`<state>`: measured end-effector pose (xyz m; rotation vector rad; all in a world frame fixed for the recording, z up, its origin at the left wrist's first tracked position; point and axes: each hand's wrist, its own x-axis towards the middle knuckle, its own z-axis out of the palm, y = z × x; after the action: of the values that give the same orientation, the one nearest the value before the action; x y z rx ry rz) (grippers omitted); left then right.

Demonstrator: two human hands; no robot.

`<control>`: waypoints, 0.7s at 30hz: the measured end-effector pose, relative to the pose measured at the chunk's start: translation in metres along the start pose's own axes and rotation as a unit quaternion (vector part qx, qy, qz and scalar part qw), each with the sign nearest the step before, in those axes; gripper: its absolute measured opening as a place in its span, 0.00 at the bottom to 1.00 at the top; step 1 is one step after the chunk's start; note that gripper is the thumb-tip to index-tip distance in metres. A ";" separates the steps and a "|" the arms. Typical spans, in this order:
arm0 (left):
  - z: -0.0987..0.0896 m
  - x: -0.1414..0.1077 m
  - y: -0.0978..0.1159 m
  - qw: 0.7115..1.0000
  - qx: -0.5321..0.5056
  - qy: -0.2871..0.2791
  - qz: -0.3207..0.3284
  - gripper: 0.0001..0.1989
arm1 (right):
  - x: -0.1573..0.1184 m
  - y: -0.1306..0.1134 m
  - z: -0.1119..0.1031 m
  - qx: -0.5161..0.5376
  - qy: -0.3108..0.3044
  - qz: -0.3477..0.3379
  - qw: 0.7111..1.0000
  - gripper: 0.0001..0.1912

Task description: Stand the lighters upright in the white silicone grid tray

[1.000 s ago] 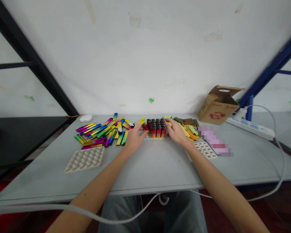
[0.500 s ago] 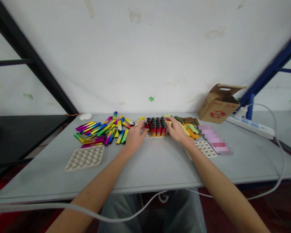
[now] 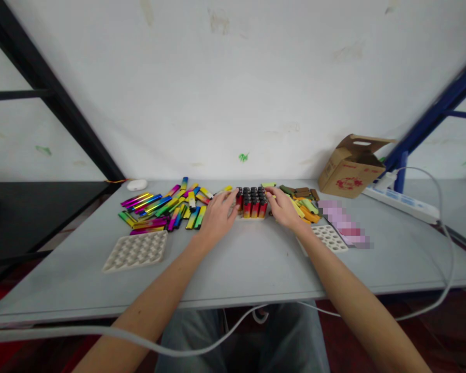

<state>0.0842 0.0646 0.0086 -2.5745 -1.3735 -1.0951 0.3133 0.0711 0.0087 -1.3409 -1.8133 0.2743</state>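
Several red-and-yellow lighters with black tops stand upright in close rows in a pale holed tray at the table's middle. At the left side of this block is my left hand, its fingers stretched forward and its fingertips at the outer lighters; the tray's left part is hidden behind it. On the opposite side, my right hand has its fingertips against or very near the right-hand lighters, fingers extended. I see nothing gripped in either hand, though the fingers are partly hidden.
Shiny multicoloured lighters lie heaped on the left, green, brown and orange ones on the right. Holed trays rest at left and right. Behind stand a cardboard box and power strip. A white cable crosses in front.
My left hand has moved slightly right and its fingers have straightened along the left side of the lighters, covering more of them. My right hand stays about where it was.
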 end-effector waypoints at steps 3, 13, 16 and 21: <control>0.001 -0.001 0.000 1.000 -0.005 -0.002 -0.008 0.25 | -0.001 -0.002 -0.005 0.031 -0.024 0.010 0.999 0.23; -0.003 -0.006 -0.002 0.990 0.027 -0.132 -0.041 0.32 | -0.007 0.000 -0.014 0.093 -0.178 -0.029 0.979 0.54; 0.000 -0.006 -0.006 0.990 0.020 -0.134 -0.026 0.31 | -0.006 -0.003 -0.014 0.074 -0.181 -0.037 0.980 0.50; 0.002 -0.005 -0.011 0.993 0.056 -0.096 -0.033 0.27 | -0.005 -0.009 -0.022 0.044 -0.181 -0.034 0.982 0.38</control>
<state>0.0752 0.0684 0.0006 -2.6278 -1.5205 -0.7689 0.3230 0.0564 0.0254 -1.2215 -2.1140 0.5862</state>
